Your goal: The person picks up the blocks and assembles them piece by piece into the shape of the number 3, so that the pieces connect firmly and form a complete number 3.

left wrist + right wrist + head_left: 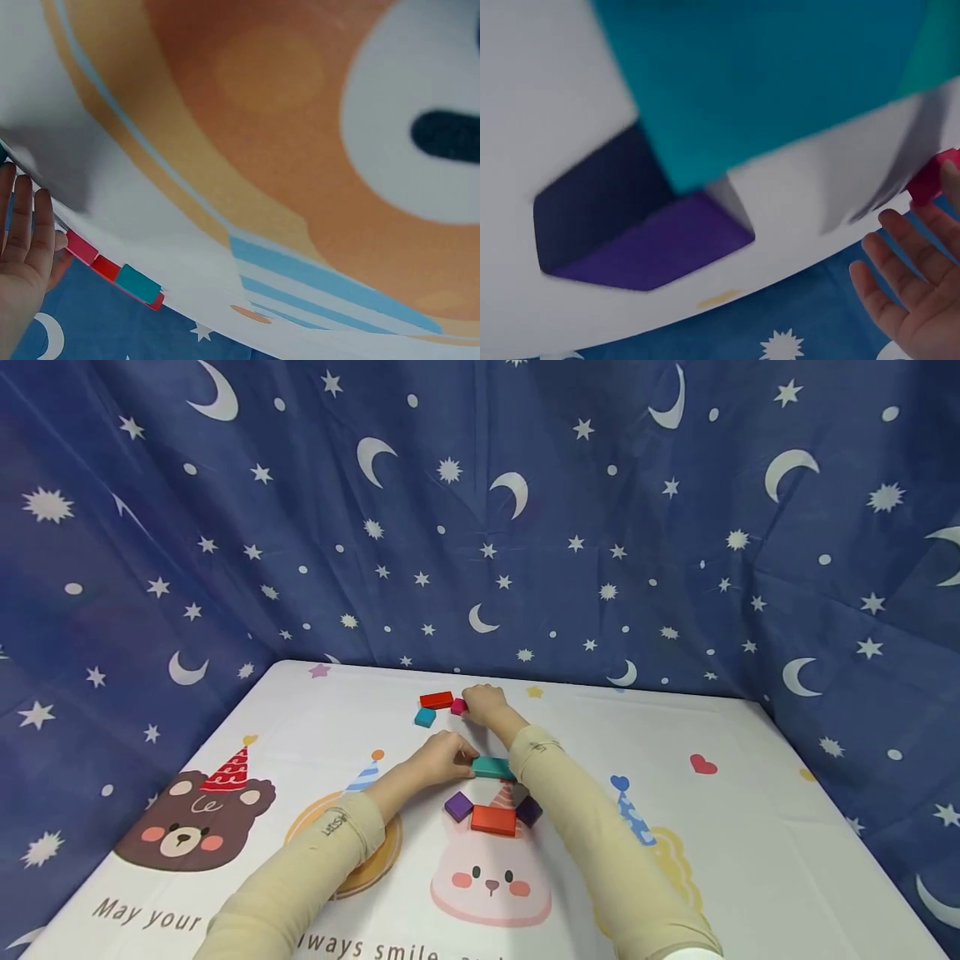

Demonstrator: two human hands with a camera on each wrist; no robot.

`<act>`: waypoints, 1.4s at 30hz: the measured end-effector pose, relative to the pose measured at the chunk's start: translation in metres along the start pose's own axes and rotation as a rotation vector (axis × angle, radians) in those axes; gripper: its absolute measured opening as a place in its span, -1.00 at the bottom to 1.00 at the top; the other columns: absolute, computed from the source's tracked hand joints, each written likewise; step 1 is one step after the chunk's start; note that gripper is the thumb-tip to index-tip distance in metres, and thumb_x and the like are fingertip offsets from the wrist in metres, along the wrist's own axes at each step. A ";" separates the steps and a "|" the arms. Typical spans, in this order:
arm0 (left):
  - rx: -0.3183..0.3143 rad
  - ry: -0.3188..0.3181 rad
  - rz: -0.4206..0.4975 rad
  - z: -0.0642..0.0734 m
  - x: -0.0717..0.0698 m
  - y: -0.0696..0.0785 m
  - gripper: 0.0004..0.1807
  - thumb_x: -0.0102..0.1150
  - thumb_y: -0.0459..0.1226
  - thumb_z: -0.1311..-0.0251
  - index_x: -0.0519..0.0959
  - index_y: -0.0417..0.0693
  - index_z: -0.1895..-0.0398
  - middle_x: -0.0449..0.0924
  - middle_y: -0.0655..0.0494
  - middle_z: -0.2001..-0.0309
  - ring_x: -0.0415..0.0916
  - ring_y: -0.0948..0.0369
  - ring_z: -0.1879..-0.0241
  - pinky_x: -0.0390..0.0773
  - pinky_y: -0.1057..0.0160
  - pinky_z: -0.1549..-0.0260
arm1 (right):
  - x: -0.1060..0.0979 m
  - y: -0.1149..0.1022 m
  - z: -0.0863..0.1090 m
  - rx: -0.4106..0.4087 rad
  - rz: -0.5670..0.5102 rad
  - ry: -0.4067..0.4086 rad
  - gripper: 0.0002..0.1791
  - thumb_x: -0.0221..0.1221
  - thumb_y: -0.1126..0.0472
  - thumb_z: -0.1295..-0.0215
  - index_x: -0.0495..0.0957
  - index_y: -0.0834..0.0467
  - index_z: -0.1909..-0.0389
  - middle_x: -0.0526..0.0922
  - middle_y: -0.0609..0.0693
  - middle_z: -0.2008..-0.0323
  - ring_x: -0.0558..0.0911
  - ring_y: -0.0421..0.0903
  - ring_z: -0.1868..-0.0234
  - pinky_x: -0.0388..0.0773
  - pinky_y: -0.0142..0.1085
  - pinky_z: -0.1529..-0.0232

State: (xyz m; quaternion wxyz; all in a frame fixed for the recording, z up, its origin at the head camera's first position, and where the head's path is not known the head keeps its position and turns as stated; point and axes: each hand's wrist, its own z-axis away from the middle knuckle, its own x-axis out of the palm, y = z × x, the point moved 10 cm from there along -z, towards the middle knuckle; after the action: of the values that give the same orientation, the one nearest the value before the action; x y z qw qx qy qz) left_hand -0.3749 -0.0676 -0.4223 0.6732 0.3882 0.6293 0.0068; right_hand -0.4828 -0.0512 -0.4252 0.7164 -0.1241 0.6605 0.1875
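At the left end of a long teal block (pixel 492 767), my left hand (pixel 442 757) pinches it between fingertips and thumb. My right hand (pixel 486 702) reaches farther back and pinches a small pink block (pixel 458 706). The right wrist view shows thumb and fingertips at that pink block (pixel 928 180), the other fingers spread. Beside the pink block lie a red block (pixel 437 700) and a small blue-teal block (pixel 425 717). Nearer the front, a wider red block (pixel 493 820) sits between two purple blocks, the left one (pixel 458 807) whole, the right one (pixel 529 811) partly behind the right sleeve.
A white tablecloth (pixel 750 860) printed with a bear, a rabbit and lettering covers the table. A blue curtain (pixel 480 543) with moons and stars hangs behind the far edge and along the sides. My right forearm passes over the right end of the teal block.
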 end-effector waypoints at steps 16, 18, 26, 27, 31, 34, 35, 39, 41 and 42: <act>-0.014 0.000 -0.049 -0.005 -0.002 0.002 -0.70 0.39 -0.35 0.05 0.69 -0.23 0.18 0.73 -0.01 0.24 0.60 0.16 0.23 0.58 0.20 0.12 | -0.025 0.027 0.020 0.066 -0.131 0.099 -0.68 0.26 0.09 -0.19 0.57 0.24 0.14 0.67 0.06 0.24 0.54 -0.09 0.26 0.56 -0.28 0.10; -0.020 -0.003 -0.045 -0.006 -0.002 0.002 -0.70 0.38 -0.35 0.04 0.68 -0.23 0.17 0.72 -0.01 0.22 0.61 0.15 0.22 0.59 0.19 0.11 | -0.025 0.035 0.024 0.090 -0.163 0.107 -0.66 0.28 0.10 -0.18 0.56 0.25 0.13 0.67 0.07 0.25 0.53 -0.08 0.27 0.55 -0.29 0.10; -0.061 -0.002 -0.069 -0.002 -0.001 0.000 -0.68 0.42 -0.33 0.08 0.69 -0.21 0.18 0.72 0.00 0.22 0.61 0.15 0.22 0.57 0.19 0.11 | -0.021 0.058 0.038 0.108 -0.277 0.161 -0.69 0.31 0.15 -0.12 0.57 0.30 0.23 0.67 0.12 0.31 0.53 -0.08 0.38 0.57 -0.29 0.17; -0.059 0.001 -0.075 -0.002 -0.002 0.000 -0.67 0.43 -0.32 0.09 0.69 -0.21 0.18 0.72 0.01 0.22 0.61 0.15 0.23 0.57 0.19 0.12 | -0.021 0.061 0.040 0.108 -0.286 0.170 -0.70 0.31 0.15 -0.11 0.57 0.30 0.26 0.67 0.12 0.34 0.52 -0.09 0.40 0.56 -0.29 0.20; -0.062 -0.002 -0.072 -0.002 -0.002 0.001 -0.64 0.45 -0.29 0.11 0.68 -0.21 0.16 0.72 0.00 0.21 0.59 0.16 0.24 0.56 0.19 0.12 | -0.022 0.072 0.048 0.122 -0.325 0.194 -0.73 0.34 0.17 -0.08 0.56 0.30 0.34 0.63 0.09 0.41 0.46 -0.11 0.44 0.50 -0.30 0.28; -0.072 -0.006 -0.066 -0.003 -0.001 0.001 -0.64 0.43 -0.27 0.08 0.68 -0.22 0.15 0.72 -0.01 0.20 0.58 0.16 0.22 0.56 0.18 0.09 | -0.024 0.077 0.053 0.128 -0.344 0.214 -0.74 0.34 0.19 -0.07 0.55 0.30 0.36 0.62 0.09 0.43 0.44 -0.11 0.44 0.48 -0.31 0.29; -0.074 -0.005 -0.068 -0.003 -0.001 0.001 -0.64 0.43 -0.26 0.06 0.68 -0.22 0.15 0.72 -0.01 0.20 0.59 0.16 0.21 0.56 0.17 0.08 | -0.025 0.078 0.054 0.125 -0.348 0.223 -0.74 0.34 0.20 -0.07 0.55 0.31 0.35 0.62 0.10 0.42 0.43 -0.11 0.44 0.48 -0.31 0.28; -0.070 -0.001 -0.081 -0.002 -0.001 0.002 -0.67 0.40 -0.26 0.03 0.68 -0.22 0.16 0.72 -0.01 0.21 0.60 0.15 0.20 0.56 0.16 0.07 | -0.026 0.081 0.063 0.113 -0.392 0.250 -0.71 0.35 0.22 -0.07 0.53 0.33 0.31 0.64 0.13 0.38 0.45 -0.10 0.43 0.50 -0.29 0.29; -0.062 0.002 -0.085 -0.002 -0.001 0.003 -0.67 0.40 -0.26 0.03 0.68 -0.22 0.17 0.72 -0.02 0.21 0.60 0.14 0.20 0.56 0.16 0.08 | -0.027 0.083 0.068 0.111 -0.427 0.269 -0.71 0.36 0.25 -0.05 0.52 0.33 0.31 0.64 0.14 0.37 0.45 -0.11 0.43 0.50 -0.29 0.30; -0.058 0.005 -0.086 -0.003 -0.001 0.004 -0.68 0.40 -0.27 0.03 0.68 -0.23 0.18 0.72 -0.02 0.21 0.61 0.15 0.21 0.57 0.17 0.09 | -0.028 0.084 0.071 0.112 -0.451 0.282 -0.72 0.36 0.26 -0.03 0.52 0.34 0.31 0.64 0.14 0.38 0.45 -0.11 0.44 0.49 -0.30 0.32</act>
State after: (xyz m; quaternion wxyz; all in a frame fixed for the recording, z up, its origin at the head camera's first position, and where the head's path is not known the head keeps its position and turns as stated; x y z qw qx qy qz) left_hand -0.3755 -0.0640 -0.4190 0.6822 0.3409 0.6468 -0.0029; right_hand -0.4572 0.0514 -0.3847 0.6467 -0.2529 0.7188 -0.0328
